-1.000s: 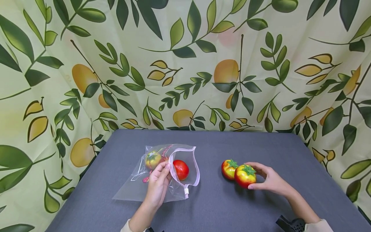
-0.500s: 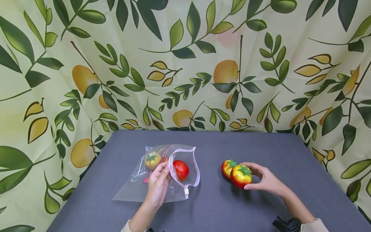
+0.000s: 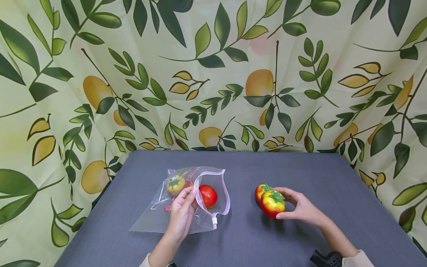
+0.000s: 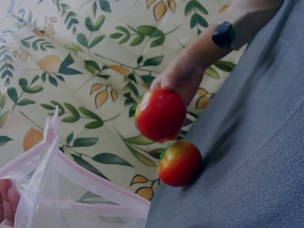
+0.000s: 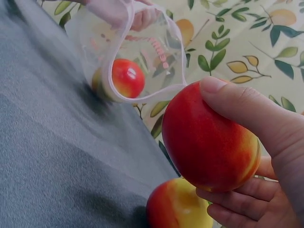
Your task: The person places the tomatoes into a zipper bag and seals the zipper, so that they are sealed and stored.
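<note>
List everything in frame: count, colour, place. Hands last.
Held tomato: 1, red-yellow with green top, in the right hand, above the table.
Loose tomato: 1, red-yellow, on the table just behind the held one.
Bagged tomatoes: 2, one red, one yellow-green, inside the bag.
Zip bag: 1, clear with pink rim, mouth open, table left.
Table: 1, grey.
Backdrop: 1, leaf-and-fruit print cloth, behind and beside.
Left hand: pinches the bag rim.
Right hand: grips the held tomato.

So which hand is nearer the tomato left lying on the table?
Right. The right hand holds another tomato directly beside the tomato on the table; the left hand grips the bag farther away.
</note>
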Tool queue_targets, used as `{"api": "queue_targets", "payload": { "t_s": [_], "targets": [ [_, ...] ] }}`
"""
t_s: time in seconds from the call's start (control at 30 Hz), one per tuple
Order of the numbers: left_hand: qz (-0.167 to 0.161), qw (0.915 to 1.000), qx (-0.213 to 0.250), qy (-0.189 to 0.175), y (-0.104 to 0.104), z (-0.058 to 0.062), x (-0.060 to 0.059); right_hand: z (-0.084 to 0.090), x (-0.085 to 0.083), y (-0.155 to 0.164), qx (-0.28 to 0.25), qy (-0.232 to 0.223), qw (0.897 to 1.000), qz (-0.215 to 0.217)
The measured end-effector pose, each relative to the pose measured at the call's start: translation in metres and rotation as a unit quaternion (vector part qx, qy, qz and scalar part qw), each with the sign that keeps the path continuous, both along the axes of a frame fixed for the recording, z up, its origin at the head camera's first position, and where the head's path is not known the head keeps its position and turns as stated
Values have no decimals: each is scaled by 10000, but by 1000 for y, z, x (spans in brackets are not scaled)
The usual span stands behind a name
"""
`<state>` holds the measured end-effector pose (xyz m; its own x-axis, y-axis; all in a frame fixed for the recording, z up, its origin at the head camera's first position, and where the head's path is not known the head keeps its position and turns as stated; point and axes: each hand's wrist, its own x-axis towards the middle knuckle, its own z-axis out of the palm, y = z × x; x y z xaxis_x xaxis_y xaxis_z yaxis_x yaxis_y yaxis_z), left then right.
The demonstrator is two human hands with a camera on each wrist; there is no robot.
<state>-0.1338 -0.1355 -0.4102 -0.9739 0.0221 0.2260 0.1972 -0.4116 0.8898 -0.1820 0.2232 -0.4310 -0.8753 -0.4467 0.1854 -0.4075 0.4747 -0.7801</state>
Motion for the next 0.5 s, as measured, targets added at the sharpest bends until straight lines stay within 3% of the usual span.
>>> {"api": "queue_targets", "payload": {
  "t_s": [0.5],
  "targets": [
    [8, 10000, 4, -1, 0, 0, 0, 5, 3, -13, -148, -75, 9997, 175]
  ]
}}
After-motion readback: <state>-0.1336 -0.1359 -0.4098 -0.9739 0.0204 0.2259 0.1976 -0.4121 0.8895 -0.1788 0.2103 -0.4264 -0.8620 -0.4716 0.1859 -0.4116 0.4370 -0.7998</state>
